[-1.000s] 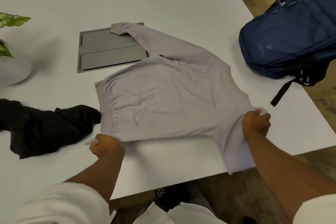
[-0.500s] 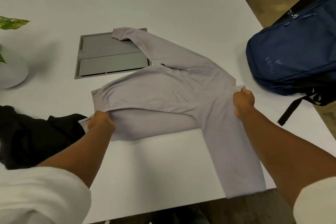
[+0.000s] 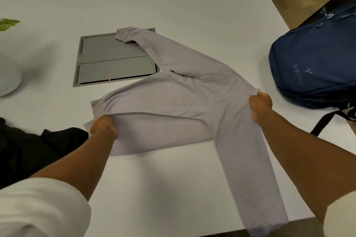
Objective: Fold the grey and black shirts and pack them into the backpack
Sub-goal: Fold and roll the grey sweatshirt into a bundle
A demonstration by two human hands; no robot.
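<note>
The grey shirt (image 3: pixel 173 102) is gripped by clenched fingers of the left hand (image 3: pixel 104 127) and right hand (image 3: pixel 260 106); the backpack (image 3: pixel 316 63) is seen just beyond the right fingers.

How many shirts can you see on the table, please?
2. The grey shirt lies mid-table, gripped by both hands. The black shirt is bunched at the left edge, partly out of frame.

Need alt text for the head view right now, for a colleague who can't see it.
Both hands, left hand and right hand, grip the grey shirt, partly folded on the white table. The black shirt lies crumpled at left; the blue backpack sits at right.
</note>
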